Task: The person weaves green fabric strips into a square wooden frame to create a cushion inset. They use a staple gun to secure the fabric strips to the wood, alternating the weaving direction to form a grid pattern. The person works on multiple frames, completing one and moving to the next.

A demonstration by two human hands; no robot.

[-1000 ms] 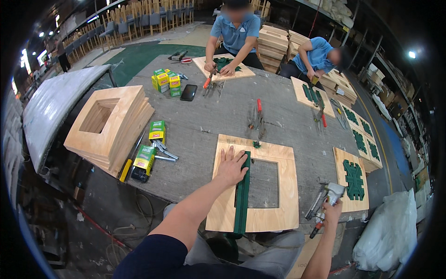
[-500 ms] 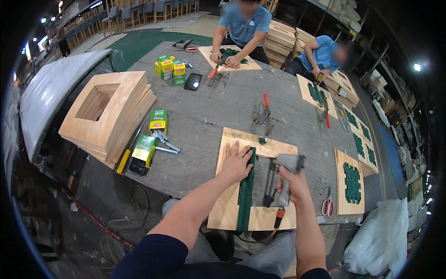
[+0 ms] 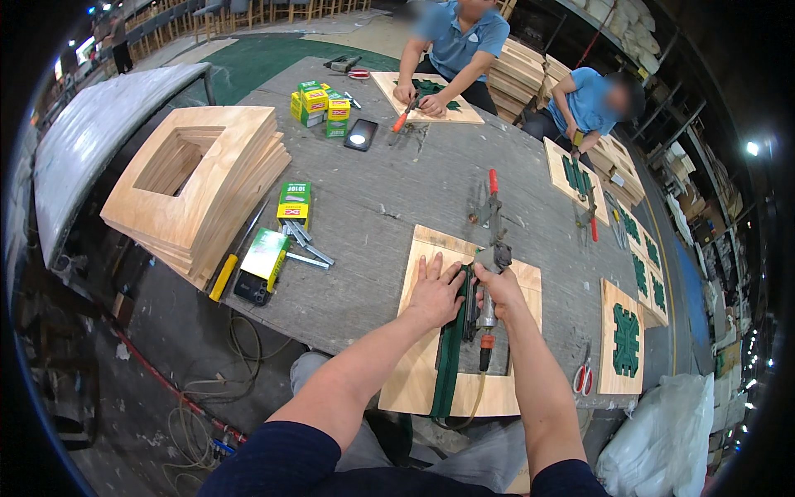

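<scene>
A square wooden frame (image 3: 406, 385) lies on the grey table in front of me, its middle cut out. A dark green webbing strap (image 3: 447, 373) runs along the left side of the opening and past the near edge. My left hand (image 3: 435, 296) presses flat on the frame and the strap's far end, fingers spread. In my right hand (image 3: 503, 294) is a pneumatic staple gun (image 3: 487, 311), gripped by its body. Its head is over the strap's far end, beside my left fingertips; whether the nose touches the strap is hidden. An air hose (image 3: 478, 393) trails from its orange-collared end.
Left: stacked wooden frames (image 3: 186, 215), a yellow-handled tool (image 3: 224, 277), staple boxes (image 3: 294, 203), loose staples (image 3: 306, 244) and a phone (image 3: 252, 286). Beyond my frame lies a red-handled tool (image 3: 493, 186). Right: scissors (image 3: 584, 377) and a finished-looking webbed panel (image 3: 621, 335). Two co-workers handle panels across the table.
My right hand has brought the staple gun left and away from me, from over the opening to the strap's far end. My left hand stays flat on the frame. The view has shifted slightly.
</scene>
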